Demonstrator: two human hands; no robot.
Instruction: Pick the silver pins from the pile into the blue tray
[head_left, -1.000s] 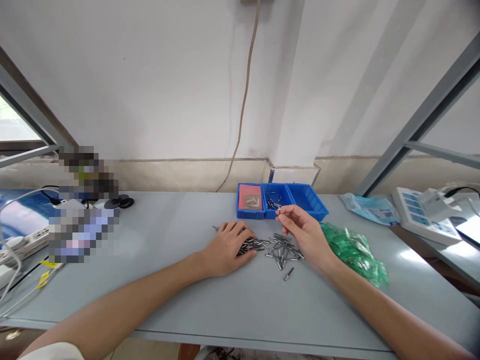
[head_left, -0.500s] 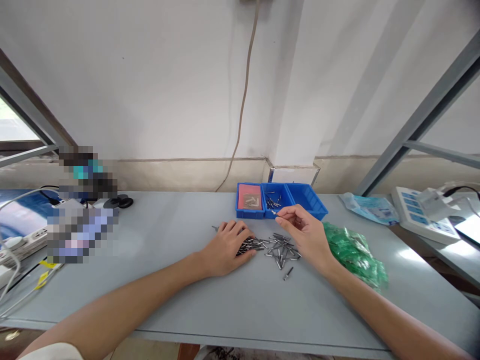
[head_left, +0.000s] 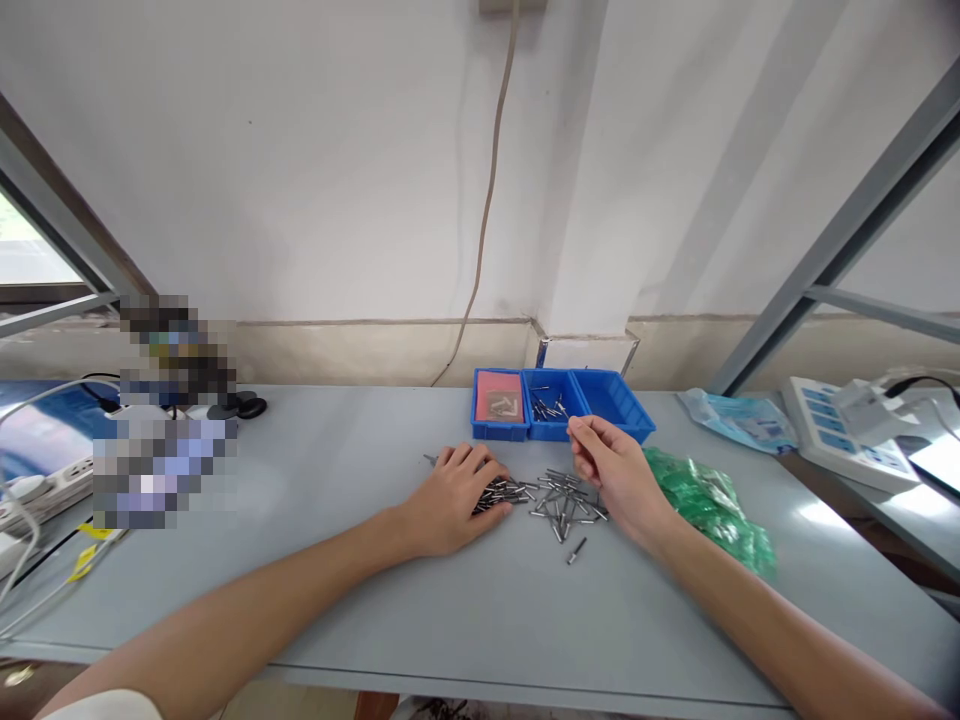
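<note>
My left hand (head_left: 455,500) lies palm down, fingers loosely spread, over a pile of small metal pins (head_left: 504,492), covering part of it. My right hand (head_left: 611,475) is pinched, thumb against forefinger, at the front edge of the middle blue compartment (head_left: 551,430). Whether a pin is between those fingertips is hidden. Several dark-and-silver pins (head_left: 546,408) lie in that compartment. To the right of my left hand spreads a second loose heap of pins (head_left: 562,500). One single pin (head_left: 577,551) rests apart, nearer the front.
The left blue bin (head_left: 499,432) holds a pink pad and a small clear bag. A blue compartment (head_left: 611,395) stands at right. Green plastic wrap (head_left: 709,510) lies beside my right forearm. Farther right are a blue packet (head_left: 739,418) and a power strip (head_left: 847,440); cables run at left.
My right hand has drawn back slightly to the right from the middle compartment. The silver-ended pin earlier visible at its fingertips no longer shows clearly there. My left hand has stayed put.
</note>
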